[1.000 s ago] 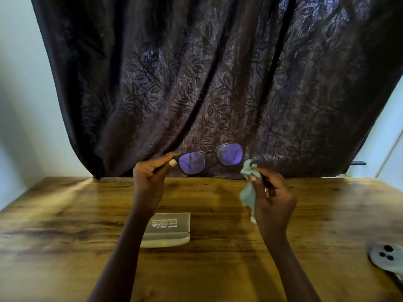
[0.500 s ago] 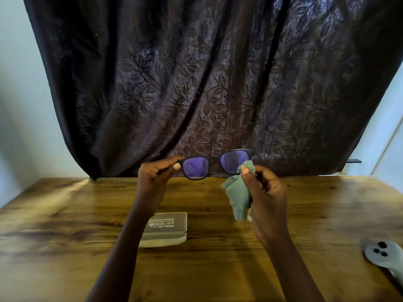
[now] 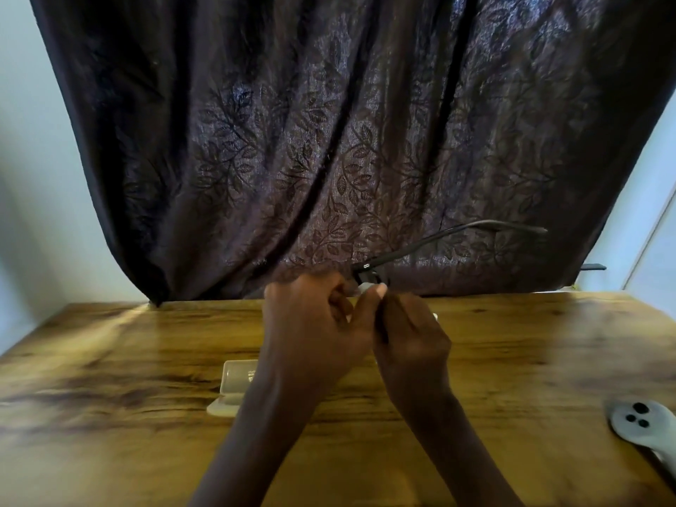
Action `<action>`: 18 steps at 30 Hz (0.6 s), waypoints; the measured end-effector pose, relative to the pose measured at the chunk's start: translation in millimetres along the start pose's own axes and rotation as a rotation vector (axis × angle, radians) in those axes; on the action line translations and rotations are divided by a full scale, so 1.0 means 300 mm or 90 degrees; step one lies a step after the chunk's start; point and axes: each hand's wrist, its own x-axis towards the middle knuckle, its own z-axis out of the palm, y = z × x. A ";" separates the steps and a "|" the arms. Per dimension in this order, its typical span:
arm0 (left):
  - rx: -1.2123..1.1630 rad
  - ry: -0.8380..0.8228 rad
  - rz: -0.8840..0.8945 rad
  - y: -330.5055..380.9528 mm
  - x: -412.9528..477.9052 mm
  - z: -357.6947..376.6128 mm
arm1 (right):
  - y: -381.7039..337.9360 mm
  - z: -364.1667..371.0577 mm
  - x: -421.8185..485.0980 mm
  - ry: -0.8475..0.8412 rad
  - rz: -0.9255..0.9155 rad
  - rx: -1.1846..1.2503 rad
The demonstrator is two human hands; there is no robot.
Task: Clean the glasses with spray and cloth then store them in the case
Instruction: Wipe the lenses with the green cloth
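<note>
The glasses case lies on the wooden table, partly behind the left hand. Left and right hand meet above the table's middle, pinching the glasses; one temple arm juts right. The cloth is barely visible. A grey controller sits at the right edge.

hands: left hand and right hand touching, raised above table centre | glasses: between the fingers, one temple arm reaching up-right in front of curtain | case: on table, below left hand, partly hidden by forearm | controller: on table, far right edge | curtain: behind table
</note>
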 end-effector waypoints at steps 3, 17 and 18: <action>0.053 -0.016 -0.066 0.007 0.015 0.011 | -0.010 0.013 -0.009 -0.010 -0.076 -0.067; -0.001 0.016 -0.095 -0.096 0.039 0.059 | 0.004 0.038 0.047 -0.017 -0.184 -0.087; -0.003 0.014 -0.100 -0.099 0.040 0.065 | 0.007 0.039 0.048 -0.018 -0.188 -0.088</action>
